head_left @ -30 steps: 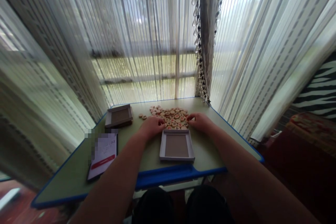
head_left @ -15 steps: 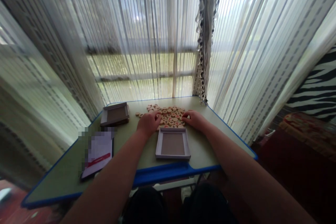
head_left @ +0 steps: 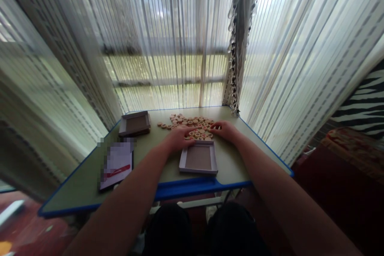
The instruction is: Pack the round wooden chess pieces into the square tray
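Round wooden Chinese chess pieces (head_left: 198,135) with red and dark markings lie in a loose pile on the table. My left hand (head_left: 177,138) reaches over the near left side of the pile, fingers stretched out and thumb apart, touching pieces. The thumb is just above the far rim of a shallow cardboard box tray (head_left: 198,171). At the pile's right edge, my right hand (head_left: 225,131) has its fingers bent and the thumb and forefinger drawn together by the pieces. What lies between those fingertips is too small to make out.
Another shallow box (head_left: 135,131) sits at the table's far left. Nearer stands a tablet or clipboard (head_left: 117,164), partly pixelated, with a red pen-like strip (head_left: 120,170) on it. The table (head_left: 234,168) has a blue edge; curtains (head_left: 168,48) hang behind it.
My left hand has moved right and its fingers have spread over the near pieces. My right hand stays by the pile's right edge. The whole view has shifted slightly.
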Tool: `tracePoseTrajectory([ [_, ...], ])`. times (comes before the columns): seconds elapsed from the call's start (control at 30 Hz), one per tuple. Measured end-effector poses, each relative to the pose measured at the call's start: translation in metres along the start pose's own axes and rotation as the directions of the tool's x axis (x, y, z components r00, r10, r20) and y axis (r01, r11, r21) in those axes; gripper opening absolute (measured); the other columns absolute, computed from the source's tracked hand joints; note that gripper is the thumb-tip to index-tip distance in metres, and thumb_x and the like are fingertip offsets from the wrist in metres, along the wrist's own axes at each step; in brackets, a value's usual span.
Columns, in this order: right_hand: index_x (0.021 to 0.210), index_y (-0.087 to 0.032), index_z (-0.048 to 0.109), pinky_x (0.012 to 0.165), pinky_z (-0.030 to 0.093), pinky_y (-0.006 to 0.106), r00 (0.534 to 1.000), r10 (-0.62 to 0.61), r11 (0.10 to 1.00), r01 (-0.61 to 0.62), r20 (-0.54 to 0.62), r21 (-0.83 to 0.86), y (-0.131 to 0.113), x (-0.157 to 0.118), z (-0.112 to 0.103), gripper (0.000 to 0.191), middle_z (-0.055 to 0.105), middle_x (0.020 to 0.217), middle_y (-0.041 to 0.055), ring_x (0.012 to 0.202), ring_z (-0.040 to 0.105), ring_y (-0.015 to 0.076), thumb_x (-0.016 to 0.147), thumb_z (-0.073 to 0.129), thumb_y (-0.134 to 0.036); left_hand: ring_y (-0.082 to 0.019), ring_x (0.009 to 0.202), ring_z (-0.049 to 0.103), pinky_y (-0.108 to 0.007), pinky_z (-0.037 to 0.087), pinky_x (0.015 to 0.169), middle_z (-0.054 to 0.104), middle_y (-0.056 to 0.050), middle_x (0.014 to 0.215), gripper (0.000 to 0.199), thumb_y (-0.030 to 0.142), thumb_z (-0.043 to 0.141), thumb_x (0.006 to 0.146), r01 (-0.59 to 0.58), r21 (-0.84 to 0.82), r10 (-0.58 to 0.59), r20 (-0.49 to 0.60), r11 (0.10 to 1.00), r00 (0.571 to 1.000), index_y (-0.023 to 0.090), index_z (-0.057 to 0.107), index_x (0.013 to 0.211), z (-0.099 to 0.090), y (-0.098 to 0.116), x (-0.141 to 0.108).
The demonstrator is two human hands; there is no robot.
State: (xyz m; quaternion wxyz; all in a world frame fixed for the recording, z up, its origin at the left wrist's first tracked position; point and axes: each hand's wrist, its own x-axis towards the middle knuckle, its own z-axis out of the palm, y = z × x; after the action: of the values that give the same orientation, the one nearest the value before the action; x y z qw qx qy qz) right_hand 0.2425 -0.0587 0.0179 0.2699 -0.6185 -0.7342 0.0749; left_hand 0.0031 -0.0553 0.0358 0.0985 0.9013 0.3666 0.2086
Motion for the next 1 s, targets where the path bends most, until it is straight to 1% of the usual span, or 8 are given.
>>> tracePoseTrajectory([
  [0.1, 0.085, -0.019, 0.067, 0.056, 0.035, 0.021, 1.0, 0.018, 1.0, -0.018, -0.001, -0.02, 0.0004, 0.0013, 0.0015, 0.032, 0.063, 0.073, 0.0012, 0.06, 0.051, 0.0105, 0.069, 0.057, -0.045, -0.012, 0.067, 0.05, -0.023, 0.04, 0.065, 0.057, -0.001, 0.075, 0.03, 0.032, 0.054, 0.068, -0.007, 0.006, 0.006, 0.038, 1.0, 0.999, 0.022, 0.066, 0.094, 0.001, -0.0011, 0.0004],
  [0.33, 0.084, -0.018, 0.067, 0.057, 0.035, 0.021, 1.0, 0.0, 0.998, 0.0, -0.008, -0.062, -0.0032, 0.0023, 0.0001, 0.029, 0.062, 0.072, 0.0022, 0.063, 0.051, 0.0113, 0.071, 0.056, -0.041, -0.013, 0.068, 0.049, -0.023, 0.04, 0.063, 0.055, -0.001, 0.07, 0.016, 0.027, 0.052, 0.067, 0.007, 0.049, -0.006, -0.009, 0.999, 1.0, 0.019, 0.065, 0.073, 0.0023, -0.0016, 0.0021],
  [0.43, 0.085, -0.017, 0.067, 0.058, 0.036, 0.021, 1.0, -0.004, 0.997, 0.003, -0.009, -0.071, -0.0021, 0.0037, -0.0001, 0.027, 0.062, 0.072, 0.0027, 0.063, 0.051, 0.0116, 0.071, 0.055, -0.037, -0.013, 0.067, 0.049, -0.023, 0.04, 0.063, 0.055, 0.0, 0.069, 0.018, 0.027, 0.051, 0.067, 0.004, 0.057, -0.003, -0.023, 0.998, 1.0, 0.02, 0.066, 0.074, 0.0029, -0.0022, 0.0025],
  [0.57, 0.086, -0.017, 0.067, 0.06, 0.037, 0.021, 1.0, -0.007, 0.997, 0.006, -0.019, -0.073, 0.0004, 0.0051, 0.0001, 0.023, 0.062, 0.073, 0.0028, 0.064, 0.051, 0.0116, 0.071, 0.055, -0.03, -0.013, 0.07, 0.05, -0.024, 0.041, 0.067, 0.057, -0.002, 0.072, 0.022, 0.027, 0.051, 0.067, 0.016, 0.029, -0.016, -0.005, 0.999, 1.0, 0.021, 0.069, 0.078, 0.0012, -0.0005, 0.0014],
  [0.67, 0.088, -0.017, 0.067, 0.061, 0.037, 0.021, 1.0, -0.005, 0.997, 0.004, -0.018, -0.078, 0.0015, 0.0043, -0.0004, 0.025, 0.062, 0.073, 0.0029, 0.064, 0.052, 0.0116, 0.07, 0.055, -0.031, -0.015, 0.076, 0.051, -0.026, 0.041, 0.073, 0.058, -0.003, 0.077, 0.023, 0.03, 0.053, 0.068, 0.013, 0.017, -0.012, -0.042, 1.0, 0.999, 0.021, 0.071, 0.077, 0.0001, 0.0014, 0.0003],
  [0.8, 0.09, -0.017, 0.067, 0.061, 0.038, 0.021, 0.999, -0.048, 0.995, 0.047, -0.008, -0.093, 0.0028, 0.0023, -0.0006, 0.028, 0.062, 0.073, 0.0034, 0.063, 0.052, 0.0118, 0.071, 0.055, -0.033, -0.016, 0.079, 0.052, -0.028, 0.041, 0.077, 0.059, -0.004, 0.079, 0.022, 0.032, 0.054, 0.068, 0.008, 0.036, -0.005, -0.069, 0.999, 0.998, 0.021, 0.071, 0.079, 0.0021, -0.0004, 0.0005],
  [0.9, 0.09, -0.017, 0.066, 0.062, 0.038, 0.022, 0.996, -0.085, 0.991, 0.082, -0.016, -0.109, 0.0034, 0.0014, -0.0002, 0.028, 0.062, 0.074, 0.0039, 0.065, 0.052, 0.0126, 0.073, 0.053, -0.034, -0.015, 0.078, 0.053, -0.027, 0.041, 0.075, 0.06, -0.004, 0.079, 0.024, 0.034, 0.053, 0.071, 0.003, 0.046, 0.001, -0.086, 0.999, 0.996, 0.021, 0.07, 0.081, 0.0043, -0.0046, 0.0018],
  [1.0, 0.089, -0.016, 0.067, 0.064, 0.038, 0.022, 0.995, -0.1, 0.988, 0.096, -0.026, -0.121, 0.0023, 0.001, 0.0001, 0.027, 0.063, 0.079, 0.005, 0.069, 0.053, 0.0133, 0.076, 0.049, -0.032, -0.014, 0.074, 0.053, -0.025, 0.041, 0.071, 0.06, -0.003, 0.077, 0.025, 0.035, 0.051, 0.073, 0.002, 0.06, 0.003, -0.096, 0.998, 0.995, 0.021, 0.07, 0.081, 0.0047, -0.0079, 0.0028],
])
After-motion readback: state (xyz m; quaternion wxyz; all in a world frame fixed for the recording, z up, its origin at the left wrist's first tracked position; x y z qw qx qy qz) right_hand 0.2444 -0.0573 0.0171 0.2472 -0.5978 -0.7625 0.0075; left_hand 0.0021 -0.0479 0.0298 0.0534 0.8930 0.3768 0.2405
